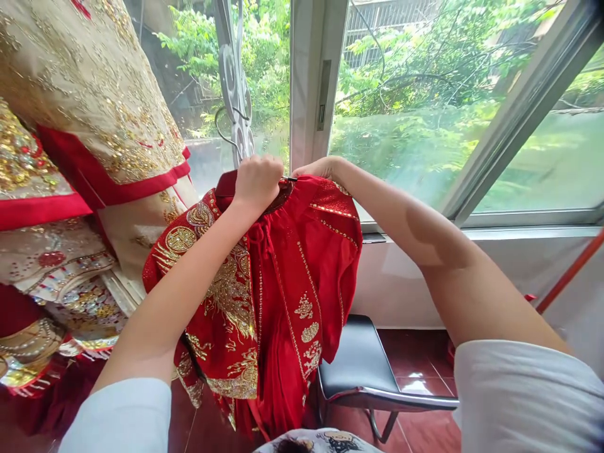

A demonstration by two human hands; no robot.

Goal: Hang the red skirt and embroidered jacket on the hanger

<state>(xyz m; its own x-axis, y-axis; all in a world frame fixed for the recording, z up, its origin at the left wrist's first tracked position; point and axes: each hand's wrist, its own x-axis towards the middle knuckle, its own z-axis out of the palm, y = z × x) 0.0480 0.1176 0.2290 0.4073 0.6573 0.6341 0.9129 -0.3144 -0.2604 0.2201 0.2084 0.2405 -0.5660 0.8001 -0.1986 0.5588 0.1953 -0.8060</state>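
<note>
A red jacket (221,296) with gold embroidery hangs in front of me, together with a pleated red skirt (278,327). Its hanger (227,182) shows a dark hook that rises at the left of my left hand. My left hand (259,182) is closed in a fist at the neckline, round the hanger; its fingertips are hidden. At the right shoulder, my right hand (317,167) pinches the top edge of the red cloth, its fingers partly hidden. A small black clip (290,179) shows between both hands.
Beaded cream and red gowns (127,119) hang close on the left. A grey scrolled metal stand (231,69) rises before the window (415,113). Behind the garment stands a black-seated chair (361,358) on dark red tiles (419,365). A red pole (570,270) leans at right.
</note>
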